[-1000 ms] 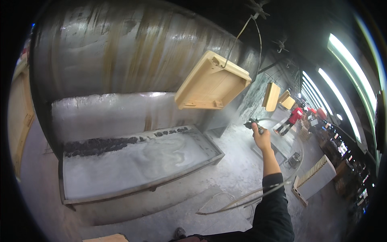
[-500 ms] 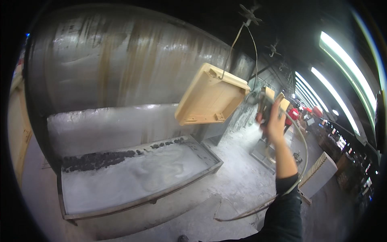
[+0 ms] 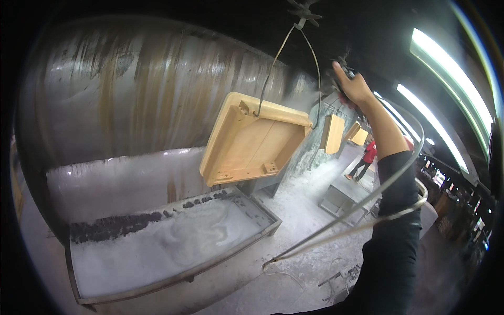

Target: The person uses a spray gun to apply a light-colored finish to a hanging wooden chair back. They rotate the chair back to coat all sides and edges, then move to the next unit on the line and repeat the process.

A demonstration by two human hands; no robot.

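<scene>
Streaked wall point(image 3: 131, 100) behind plain wooden panel point(image 3: 257, 144)

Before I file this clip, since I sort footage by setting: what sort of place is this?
Most likely a spray-finishing area in a woodworking shop: a pale wooden piece hangs from a wire hanger, beside a metal wall streaked brown, with a long trough at its foot.

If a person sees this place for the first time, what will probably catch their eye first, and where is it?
Probably the pale wooden panel, hanging tilted near the middle of the view from a wire hanger. Next, perhaps, the right hand, up and to the right of the panel, gripping a dark tool. The long bright lights at the upper right also stand out against the dark surroundings.
</scene>
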